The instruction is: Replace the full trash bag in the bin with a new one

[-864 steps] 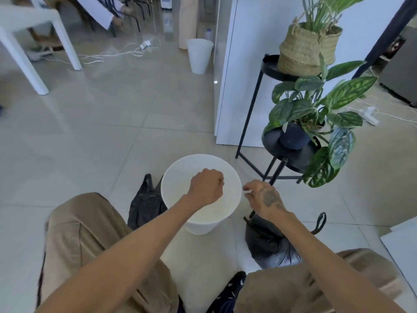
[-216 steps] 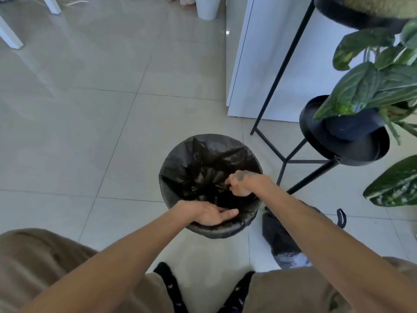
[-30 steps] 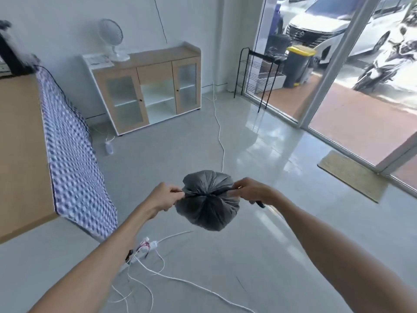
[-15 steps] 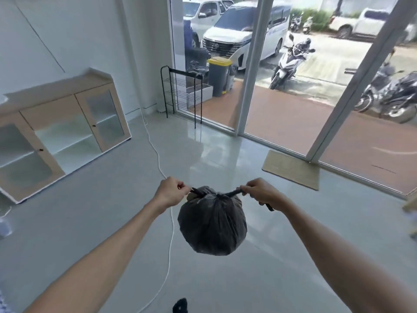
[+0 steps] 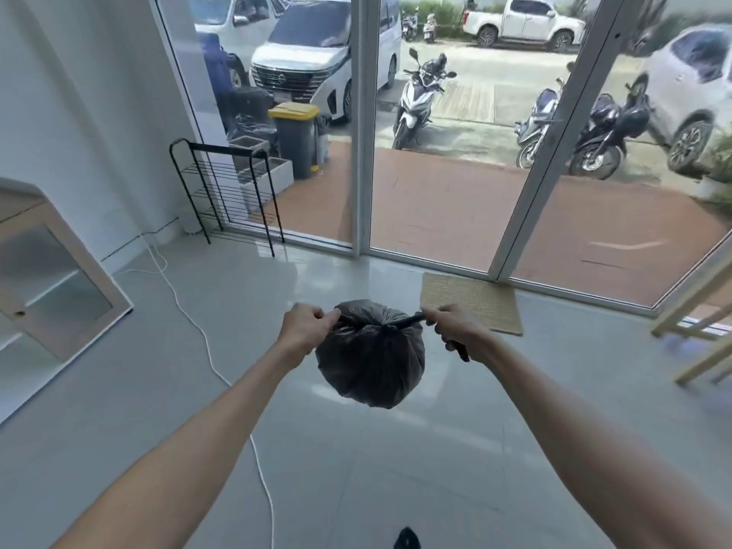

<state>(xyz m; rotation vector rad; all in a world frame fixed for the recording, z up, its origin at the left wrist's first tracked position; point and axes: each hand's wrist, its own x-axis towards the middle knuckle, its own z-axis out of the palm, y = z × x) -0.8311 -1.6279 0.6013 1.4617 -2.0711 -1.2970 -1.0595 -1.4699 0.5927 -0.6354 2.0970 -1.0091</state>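
Observation:
A full black trash bag (image 5: pixel 370 362) hangs in the air in front of me, round and bulging, its top gathered into a knot. My left hand (image 5: pixel 305 326) grips one twisted handle strip on the bag's left side. My right hand (image 5: pixel 455 324) grips the other strip on the right, and a loose end of plastic sticks out below that fist. Both strips are pulled taut sideways. The bin is out of view.
A white cable (image 5: pixel 222 374) runs across the tiled floor on my left. A woven doormat (image 5: pixel 471 303) lies before the glass sliding doors (image 5: pixel 435 152). A black wire rack (image 5: pixel 229 192) stands left of the doors, a cabinet (image 5: pixel 55 279) at far left, wooden legs (image 5: pixel 697 330) at right.
My view has swung right from the cabinet wall to the glass doors, which are closer now. Both hands keep hold of the bag's strips, pulled apart, and the bag hangs lower between them.

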